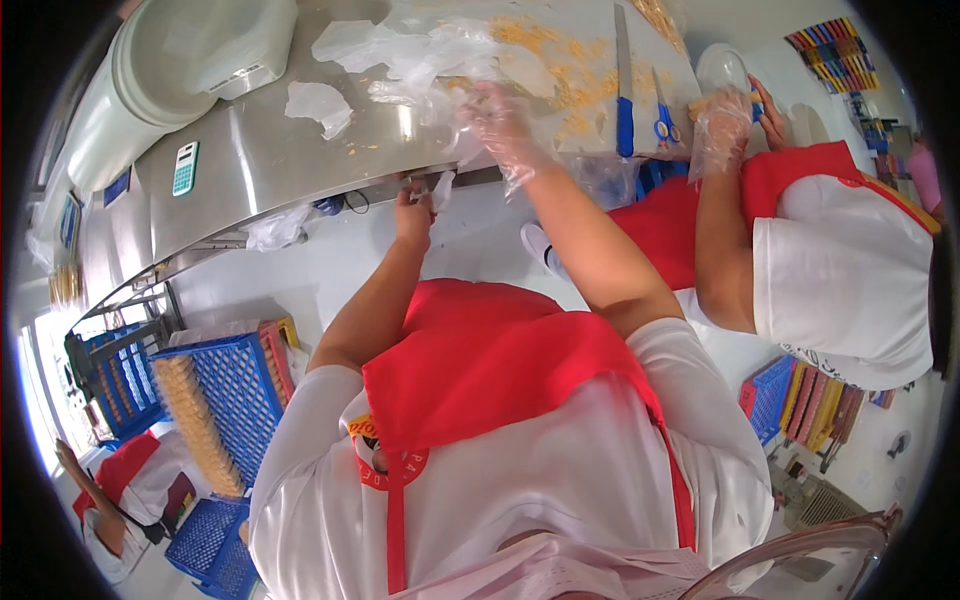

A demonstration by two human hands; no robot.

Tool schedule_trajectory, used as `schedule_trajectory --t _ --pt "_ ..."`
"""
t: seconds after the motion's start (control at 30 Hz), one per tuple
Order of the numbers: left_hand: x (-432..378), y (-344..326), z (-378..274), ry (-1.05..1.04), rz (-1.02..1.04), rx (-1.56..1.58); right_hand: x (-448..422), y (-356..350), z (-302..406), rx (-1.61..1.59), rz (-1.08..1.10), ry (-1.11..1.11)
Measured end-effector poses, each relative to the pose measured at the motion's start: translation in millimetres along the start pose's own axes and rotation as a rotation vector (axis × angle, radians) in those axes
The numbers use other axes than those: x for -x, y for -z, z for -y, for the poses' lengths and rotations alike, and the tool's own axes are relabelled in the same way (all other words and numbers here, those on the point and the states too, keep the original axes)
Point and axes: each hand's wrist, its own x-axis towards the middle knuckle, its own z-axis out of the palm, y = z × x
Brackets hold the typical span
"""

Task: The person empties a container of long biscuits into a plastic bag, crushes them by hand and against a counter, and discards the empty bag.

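Note:
My right hand (pixel 501 127), in a clear plastic glove, is blurred over the near part of a steel table (pixel 247 161). Crumpled clear plastic sheeting (pixel 427 52) lies around its fingers, and whether they grip any is unclear. Bare and half curled, my left hand (pixel 415 214) is at the table's front edge, beside a hanging strip of clear plastic (pixel 444 192). Its fingertips are partly hidden, so a grip cannot be made out. Orange-yellow crumbs (pixel 577 82) are scattered right of my right hand. Beyond them lie a long blue-handled knife (pixel 624 90) and blue-handled scissors (pixel 663 120).
A white plastic tub (pixel 135 97) and a teal calculator (pixel 185 169) are on the table's left. At right, a co-worker's gloved hand (pixel 726 127) is near a clear container (pixel 721 67). Blue crates (pixel 225 397) stand behind on my left; another person (pixel 127 487) is beyond.

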Motion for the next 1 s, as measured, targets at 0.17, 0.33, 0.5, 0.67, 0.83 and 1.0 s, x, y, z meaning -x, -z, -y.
schedule_trajectory --t 0.17,0.33,0.5,0.67,0.83,1.0 --pt "35 -26 -40 0.014 0.29 0.052 56 26 -20 -0.329 -0.615 0.287" --pt "57 -65 -58 0.252 0.292 0.346 109 25 -49 -0.518 -0.624 0.02" --pt "33 -72 -48 0.274 0.178 0.339 102 22 -53 -1.039 -0.621 -0.266" --pt "35 -66 -35 0.174 0.144 0.472 63 43 -32 -1.374 -0.614 -0.34" --pt "49 -65 -34 0.045 0.007 0.261 24 61 -6 -1.204 -0.801 -0.349" --pt "39 -58 -33 -0.022 0.098 0.139 -18 56 -4 -0.751 -0.779 -0.162"
